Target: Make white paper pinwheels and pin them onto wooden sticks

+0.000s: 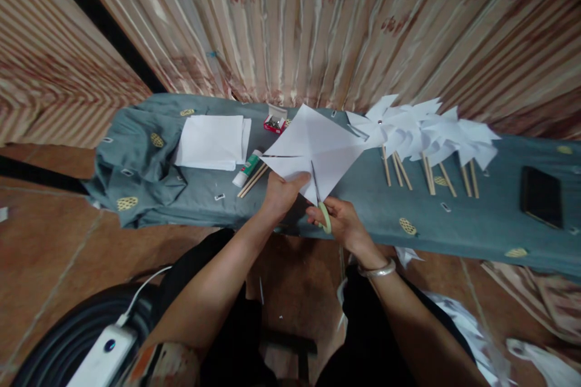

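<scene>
My left hand [282, 192] pinches the lower left edge of a square white sheet of paper [336, 145], thumb on top. The sheet is turned like a diamond, with crossing creases and a slit running in from its left corner. In my right hand [341, 217] is a pair of scissors with pale green handles [325, 216]. Their blades lie at the sheet's bottom corner and point up toward its middle. Left of the sheet are a green and white glue stick [247, 168], some wooden sticks [253, 180] and a small red box of metal pins [275, 121].
White paper [211, 140] is stacked at the left of the cloth-covered table [376, 208]. Several paper pinwheels on sticks [426, 127] lie overlapping at the right, with a dark phone-like object [541, 196] beyond. A curtain [281, 24] hangs behind. A white device with a cable [104, 354] sits at lower left.
</scene>
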Motion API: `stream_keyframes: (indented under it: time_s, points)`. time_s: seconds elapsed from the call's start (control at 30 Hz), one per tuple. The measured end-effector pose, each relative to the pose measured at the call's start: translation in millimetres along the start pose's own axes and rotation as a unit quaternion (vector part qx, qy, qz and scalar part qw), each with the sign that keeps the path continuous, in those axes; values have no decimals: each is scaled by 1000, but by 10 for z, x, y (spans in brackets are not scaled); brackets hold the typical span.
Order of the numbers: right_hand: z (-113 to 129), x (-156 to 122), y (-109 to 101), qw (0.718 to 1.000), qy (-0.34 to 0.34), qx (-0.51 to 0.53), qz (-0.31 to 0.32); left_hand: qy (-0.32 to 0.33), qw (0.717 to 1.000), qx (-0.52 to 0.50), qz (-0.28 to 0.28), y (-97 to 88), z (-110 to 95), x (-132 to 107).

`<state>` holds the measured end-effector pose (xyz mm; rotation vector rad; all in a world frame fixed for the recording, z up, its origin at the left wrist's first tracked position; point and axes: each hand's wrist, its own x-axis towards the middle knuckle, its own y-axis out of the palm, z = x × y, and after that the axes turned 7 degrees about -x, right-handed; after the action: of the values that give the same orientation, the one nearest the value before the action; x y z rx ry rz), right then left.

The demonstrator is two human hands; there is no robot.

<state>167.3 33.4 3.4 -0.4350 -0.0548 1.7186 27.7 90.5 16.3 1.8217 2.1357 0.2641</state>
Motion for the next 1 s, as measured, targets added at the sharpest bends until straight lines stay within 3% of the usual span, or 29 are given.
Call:
stream_keyframes:
  time_s: [0.37, 1.0]
  points:
    - [29, 7, 49, 999, 15, 35, -9, -4, 1000, -4, -1, -9, 20, -4]
    - [64, 9, 46, 1000, 11, -2, -15, -7, 1000, 22, 16, -32, 50, -8]
